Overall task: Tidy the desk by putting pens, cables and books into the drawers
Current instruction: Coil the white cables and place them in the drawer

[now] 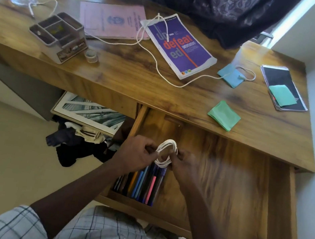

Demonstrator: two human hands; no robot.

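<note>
You hold a small white coil [166, 152] of cable between both hands, just above the open drawer [225, 184]. Your left hand [138, 153] pinches the coil's left side with curled fingers. Your right hand [184, 164] pinches the right side the same way, so the two hands sit close together with the loops bunched between them. The coil reads as an oval whose long axis runs away from you, in line with the pens [141, 182] that lie side by side in the drawer's left part. It hangs over the far tips of those pens, not over bare wood. As I judge it, that is the relation your next move turns on. The free drawer floor lies to the right of the coil, and your right hand is the nearer one to it. A short shift rightward and down would land the coil beside the pens rather than on them. I cannot tell whether the loops are tied or would spring loose on release. On the table [118, 74] more work waits: a long white cable [175, 85] trails across the purple book [178, 45], with a pink book [111, 19] to its left and a black notebook [282, 88] at the far right.
</note>
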